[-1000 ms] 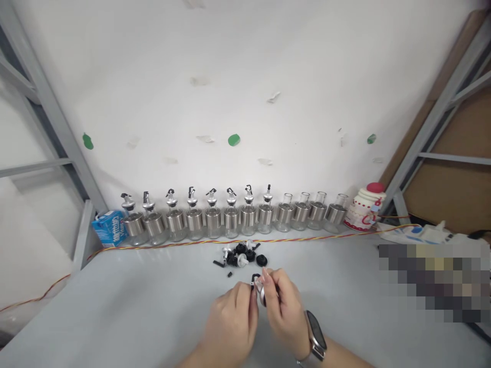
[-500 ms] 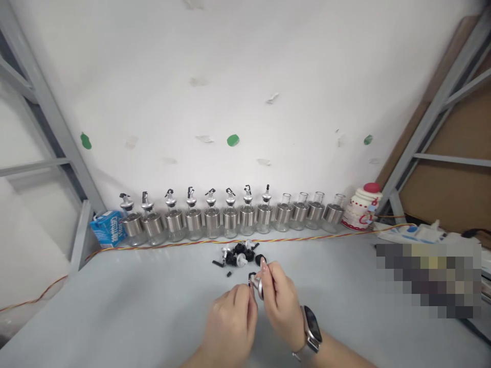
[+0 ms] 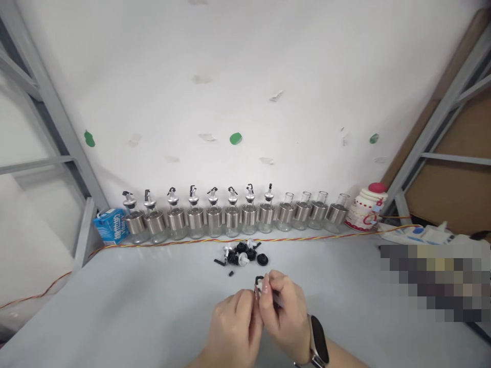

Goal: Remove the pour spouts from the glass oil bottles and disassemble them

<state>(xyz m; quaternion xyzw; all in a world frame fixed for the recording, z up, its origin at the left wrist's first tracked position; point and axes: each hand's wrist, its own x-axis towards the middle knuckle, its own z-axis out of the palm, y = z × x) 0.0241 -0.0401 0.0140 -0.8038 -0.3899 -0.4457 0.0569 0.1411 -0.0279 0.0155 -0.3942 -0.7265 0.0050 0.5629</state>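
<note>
At the front of the table, my left hand [image 3: 235, 323] and my right hand [image 3: 287, 313] meet, both closed around one bottle pourer spout [image 3: 259, 280]. Its black flip cap shows above the fingertips; most of the silver body is hidden by the fingers. Behind my hands lies a small pile of loose parts: black stoppers [image 3: 241, 247], silver-grey pourer pieces [image 3: 243, 259] and a short black lever [image 3: 219, 262]. One black stopper [image 3: 263, 259] sits just right of the pile, and a tiny black piece [image 3: 230, 273] lies in front of it.
Along the wall stands a row of glass bottles with steel bands [image 3: 214, 217], several with pourers fitted; those at the right [image 3: 303, 214] have open necks. A blue carton [image 3: 111, 227] and a white-and-red jar [image 3: 366, 209] flank them. A twisted wire [image 3: 207, 240] crosses the table.
My right fingers have shifted toward the spout tip and now cover the silver body seen before. Both hands appear slightly lower and further right; the view has also shifted a little.
</note>
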